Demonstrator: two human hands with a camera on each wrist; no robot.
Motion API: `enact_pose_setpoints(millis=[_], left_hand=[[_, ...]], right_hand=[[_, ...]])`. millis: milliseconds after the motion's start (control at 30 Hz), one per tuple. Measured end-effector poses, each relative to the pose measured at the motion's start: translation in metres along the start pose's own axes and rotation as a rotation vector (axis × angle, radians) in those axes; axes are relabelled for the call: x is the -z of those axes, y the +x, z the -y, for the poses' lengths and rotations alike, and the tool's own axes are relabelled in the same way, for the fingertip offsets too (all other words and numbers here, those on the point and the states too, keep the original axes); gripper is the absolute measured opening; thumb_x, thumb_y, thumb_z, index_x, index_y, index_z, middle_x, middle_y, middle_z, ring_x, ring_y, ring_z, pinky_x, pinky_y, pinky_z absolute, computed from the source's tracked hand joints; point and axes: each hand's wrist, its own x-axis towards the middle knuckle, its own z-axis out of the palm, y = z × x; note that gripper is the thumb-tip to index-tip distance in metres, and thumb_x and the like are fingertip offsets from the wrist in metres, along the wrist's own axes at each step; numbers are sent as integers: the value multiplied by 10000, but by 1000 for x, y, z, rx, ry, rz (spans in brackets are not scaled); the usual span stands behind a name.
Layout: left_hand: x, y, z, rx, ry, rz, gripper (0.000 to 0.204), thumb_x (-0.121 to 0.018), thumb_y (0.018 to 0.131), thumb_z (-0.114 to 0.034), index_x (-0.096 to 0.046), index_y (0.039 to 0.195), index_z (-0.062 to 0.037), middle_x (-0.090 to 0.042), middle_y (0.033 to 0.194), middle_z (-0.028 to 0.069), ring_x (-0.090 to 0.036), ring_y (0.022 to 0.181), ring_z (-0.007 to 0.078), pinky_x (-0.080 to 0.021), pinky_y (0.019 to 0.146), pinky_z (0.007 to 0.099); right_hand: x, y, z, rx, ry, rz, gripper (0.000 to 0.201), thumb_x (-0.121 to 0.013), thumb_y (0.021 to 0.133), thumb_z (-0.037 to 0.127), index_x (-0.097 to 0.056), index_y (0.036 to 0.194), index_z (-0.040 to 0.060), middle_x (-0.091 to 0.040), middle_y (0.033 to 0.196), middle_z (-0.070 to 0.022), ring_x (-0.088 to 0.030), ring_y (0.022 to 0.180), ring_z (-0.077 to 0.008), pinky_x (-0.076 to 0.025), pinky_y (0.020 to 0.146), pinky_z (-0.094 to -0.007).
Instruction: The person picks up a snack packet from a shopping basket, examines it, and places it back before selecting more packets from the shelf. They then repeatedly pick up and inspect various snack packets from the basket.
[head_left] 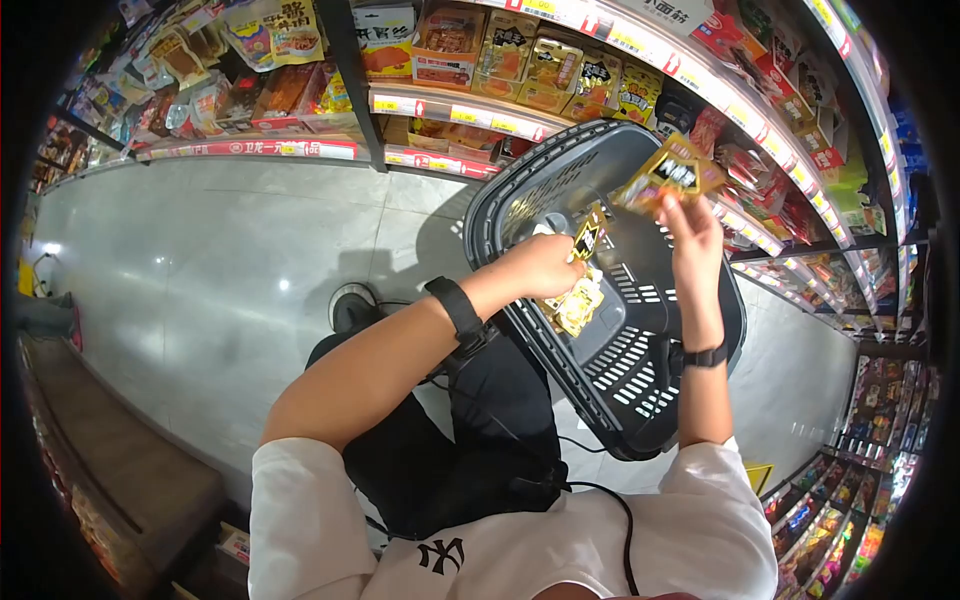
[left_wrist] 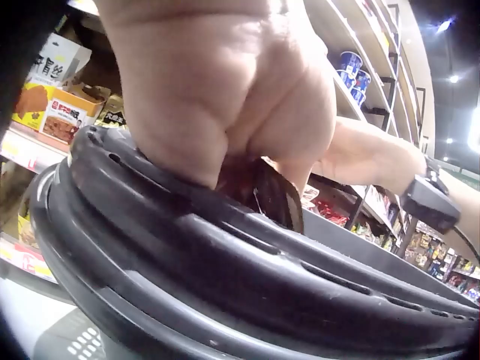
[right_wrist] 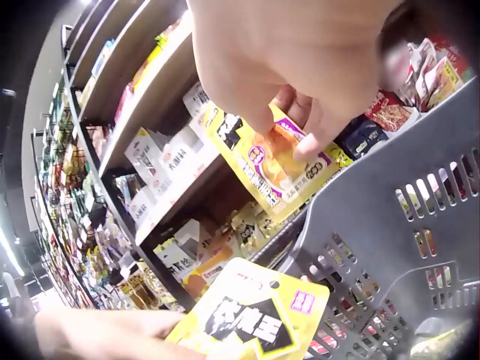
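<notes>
Gripping a yellow packet [head_left: 588, 237] over the basket [head_left: 478, 205]: that's the left hand [head_left: 545, 268], fingers clamped on. The left wrist cam mostly hides it, but the right wrist one shows its front. Further right, the right hand [head_left: 696, 238] pinches another packet [head_left: 665, 178], kinda blurry from the head cam.

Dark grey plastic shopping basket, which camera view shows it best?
The head view. It looks down into the dark grey plastic shopping basket, taking in most of its rim, slotted walls and inside. The left wrist view gives mainly a close stretch of ridged rim; the right wrist view shows part of a slotted wall.
</notes>
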Motion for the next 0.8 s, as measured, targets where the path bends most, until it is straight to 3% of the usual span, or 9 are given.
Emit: enact_pose_setpoints(millis=[167, 233, 333, 433, 467, 567, 600, 700, 800], left_hand=[[3, -7, -12, -27, 80, 41, 355, -579, 943, -314, -689, 1060, 3, -712, 971, 261, -692, 967, 421, -530, 850, 495], [0, -8, -15, -38, 132, -4, 355, -577, 940, -310, -690, 1036, 13, -706, 963, 270, -688, 965, 427, -529, 849, 508], [-2, -13, -12, -49, 142, -37, 363, -574, 948, -315, -681, 963, 32, -696, 925, 272, -678, 934, 448, -523, 841, 534], [-2, -16, -10, -50, 129, -81, 358, -579, 944, -310, -682, 934, 33, -696, 916, 270, -678, 928, 450, -525, 836, 535], [-2, -16, -9, -57, 129, -101, 354, -581, 942, -307, -683, 928, 32, -696, 915, 270, -679, 925, 449, -526, 834, 536], [-2, -18, -9, -63, 147, -130, 340, -589, 924, -289, -682, 912, 38, -695, 894, 268, -683, 893, 448, -534, 813, 536], [-1, -18, -8, -65, 153, -140, 335, -592, 918, -283, -682, 907, 40, -695, 887, 268, -684, 882, 448, -536, 807, 536], [2, -20, -7, -75, 152, -153, 332, -594, 915, -275, -682, 884, 43, -693, 872, 272, -684, 870, 452, -537, 800, 538], [5, -19, -5, -86, 131, -164, 329, -598, 910, -268, -679, 852, 45, -691, 858, 277, -684, 858, 455, -538, 793, 542]], right_hand=[[-8, 102, -47, 215, 61, -100, 183, -681, 995, 136, -694, 1095, -16, -717, 966, -23, -642, 851, -57, -507, 762, -205], [-20, 126, -58, 331, -187, -180, 254, -695, 978, 129, -672, 1137, -68, -742, 999, -77, -680, 872, -100, -534, 804, -249], [-34, 170, -92, 313, -233, -212, 276, -690, 973, 159, -684, 1160, -44, -756, 1089, -118, -721, 932, -168, -544, 828, -295], [-53, 181, -58, 204, -602, -265, 274, -683, 974, 195, -702, 1149, -15, -762, 1050, -130, -730, 920, -196, -546, 830, -319], [-57, 188, -59, 249, -611, -290, 288, -695, 952, 220, -709, 1141, 3, -760, 993, -166, -736, 902, -237, -542, 825, -352], [-54, 249, -112, 276, -239, -127, 273, -679, 940, 175, -690, 1139, -12, -742, 1041, -132, -707, 795, -204, -552, 760, -338], [-51, 254, -108, 212, -268, -36, 328, -676, 934, 184, -682, 1200, -7, -738, 1092, -158, -716, 876, -238, -552, 835, -366], [-53, 250, -97, 457, -556, -46, 384, -670, 936, 175, -652, 1274, -5, -726, 1133, -172, -703, 989, -257, -538, 907, -356], [-55, 218, -80, 401, -580, -80, 463, -652, 929, 195, -602, 1342, -8, -688, 1250, -207, -662, 1157, -287, -494, 1001, -342]])
